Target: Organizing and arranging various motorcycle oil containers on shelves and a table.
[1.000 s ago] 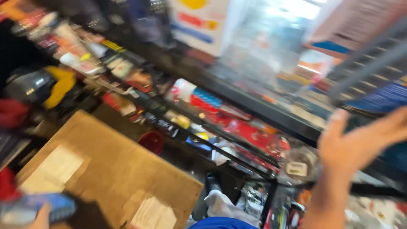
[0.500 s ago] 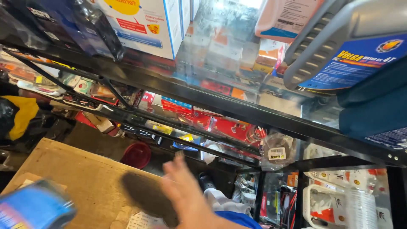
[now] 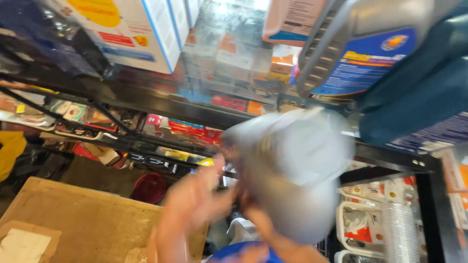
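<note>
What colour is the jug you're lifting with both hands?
The jug looks grey to silvery, heavily motion-blurred, in the head view.

Motion-blurred hands [image 3: 195, 209] and grey jug [image 3: 292, 170]

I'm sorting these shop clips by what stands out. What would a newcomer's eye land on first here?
First, the big blurred grey container at centre, raised toward the dark metal shelf, with the left hand and right hand at its lower side; the blur hides the grip. Next, the grey jug with a blue label at upper right, and the brown cardboard box at lower left.
</note>
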